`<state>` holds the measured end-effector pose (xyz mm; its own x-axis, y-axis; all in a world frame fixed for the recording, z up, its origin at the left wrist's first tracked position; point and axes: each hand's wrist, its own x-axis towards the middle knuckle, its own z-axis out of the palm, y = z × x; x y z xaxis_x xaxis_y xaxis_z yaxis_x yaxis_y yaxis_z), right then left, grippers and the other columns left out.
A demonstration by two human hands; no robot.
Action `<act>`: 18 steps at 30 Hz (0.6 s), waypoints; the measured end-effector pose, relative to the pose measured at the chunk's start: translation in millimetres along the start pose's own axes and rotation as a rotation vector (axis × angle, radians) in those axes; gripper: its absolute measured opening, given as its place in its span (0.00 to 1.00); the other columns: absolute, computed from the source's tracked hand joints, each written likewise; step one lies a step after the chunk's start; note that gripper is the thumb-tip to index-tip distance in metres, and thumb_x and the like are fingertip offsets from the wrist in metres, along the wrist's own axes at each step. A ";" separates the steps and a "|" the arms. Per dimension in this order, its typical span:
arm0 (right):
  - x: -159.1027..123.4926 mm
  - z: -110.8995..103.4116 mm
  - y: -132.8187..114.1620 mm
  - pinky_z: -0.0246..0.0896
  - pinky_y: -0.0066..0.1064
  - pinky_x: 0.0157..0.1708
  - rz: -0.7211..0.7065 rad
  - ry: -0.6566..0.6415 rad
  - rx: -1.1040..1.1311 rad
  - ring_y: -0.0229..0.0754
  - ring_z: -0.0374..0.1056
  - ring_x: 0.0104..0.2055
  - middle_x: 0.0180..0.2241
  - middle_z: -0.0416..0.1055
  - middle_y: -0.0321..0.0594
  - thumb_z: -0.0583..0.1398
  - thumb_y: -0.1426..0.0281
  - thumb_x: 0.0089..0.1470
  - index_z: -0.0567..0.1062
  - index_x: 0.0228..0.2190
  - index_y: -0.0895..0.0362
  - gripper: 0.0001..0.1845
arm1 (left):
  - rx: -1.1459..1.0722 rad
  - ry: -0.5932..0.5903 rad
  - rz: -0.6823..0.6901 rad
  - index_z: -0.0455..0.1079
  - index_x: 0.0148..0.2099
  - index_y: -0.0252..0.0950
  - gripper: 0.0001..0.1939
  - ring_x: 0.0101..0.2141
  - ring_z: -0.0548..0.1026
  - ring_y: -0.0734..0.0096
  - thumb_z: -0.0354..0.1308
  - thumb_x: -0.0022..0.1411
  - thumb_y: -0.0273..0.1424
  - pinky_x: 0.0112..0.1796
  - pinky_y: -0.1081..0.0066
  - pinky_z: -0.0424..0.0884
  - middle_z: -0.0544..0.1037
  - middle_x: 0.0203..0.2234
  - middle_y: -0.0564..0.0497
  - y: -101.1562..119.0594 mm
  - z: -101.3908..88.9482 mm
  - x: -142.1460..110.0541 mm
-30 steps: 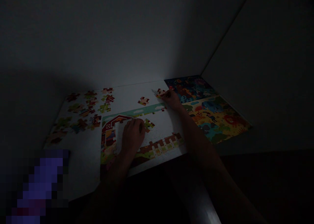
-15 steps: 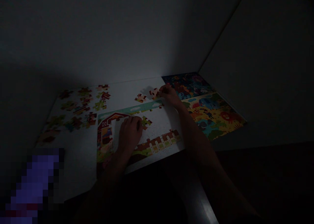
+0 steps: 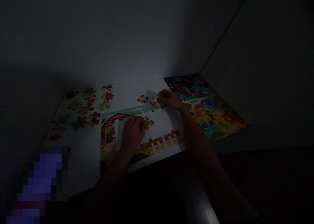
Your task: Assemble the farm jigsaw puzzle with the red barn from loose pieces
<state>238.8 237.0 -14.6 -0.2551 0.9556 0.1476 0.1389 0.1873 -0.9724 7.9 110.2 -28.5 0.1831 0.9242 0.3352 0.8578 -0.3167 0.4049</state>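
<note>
- Fingers of my right hand (image 3: 171, 99) are drawn narrow on the near edge of a brown-and-cream piece (image 3: 154, 101), seen from my head view; it is by the upper edge of the farm puzzle (image 3: 137, 110), and whether it touches is too dark to tell.
- On my left hand (image 3: 133, 130) the fingers curl down over the farm puzzle; their tips are hidden, so I can't tell whether they grip anything. A green piece (image 3: 149, 122) lies just beside them, inside the border.
- Joined so far, as I judge it: the sky strip along the top, the red barn (image 3: 108, 123) side at the left, and the fence strip (image 3: 160, 144) along the bottom. My right forearm hides part of the right side.
- What's left looks like most of the middle, where the white table (image 3: 85, 145) shows through.
- Another brown-and-cream piece (image 3: 143, 98) lies beside the one at my right fingers, and many loose pieces (image 3: 79, 122) are spread to the left of the barn side.
- Over on the right, the dark puzzle (image 3: 191, 86) and the yellow animal puzzle (image 3: 220, 114) both look put together, though dim light blurs their seams.
</note>
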 end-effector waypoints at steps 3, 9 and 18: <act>-5.1 0.1 -2.7 0.63 0.28 0.26 0.047 -0.064 0.006 0.37 0.68 0.27 0.26 0.72 0.34 0.66 0.67 0.42 0.73 0.30 0.56 0.11 | 0.016 -0.001 0.000 0.70 0.37 0.39 0.05 0.41 0.72 0.55 0.53 0.62 0.25 0.44 0.59 0.68 0.75 0.35 0.45 0.1 -0.1 -0.1; -13.1 -1.8 -10.8 0.62 0.27 0.30 0.054 -0.160 -0.012 0.35 0.68 0.28 0.27 0.73 0.33 0.67 0.68 0.40 0.77 0.30 0.58 0.11 | 0.037 -0.007 -0.002 0.70 0.38 0.38 0.06 0.42 0.72 0.56 0.53 0.63 0.25 0.45 0.60 0.68 0.76 0.36 0.46 0.4 0.6 0.9; -22.2 0.5 -21.9 0.60 0.28 0.34 0.112 -0.375 -0.058 0.35 0.66 0.28 0.26 0.73 0.33 0.64 0.71 0.42 0.77 0.30 0.58 0.08 | 0.055 0.014 0.011 0.70 0.37 0.38 0.06 0.41 0.72 0.56 0.53 0.63 0.26 0.45 0.60 0.69 0.75 0.35 0.46 -1.5 4.0 2.0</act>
<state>241.0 211.6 3.3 -0.5655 0.8235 -0.0450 0.2369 0.1100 -0.9653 8.9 113.4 -31.9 0.1863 0.9176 0.3511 0.8810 -0.3142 0.3536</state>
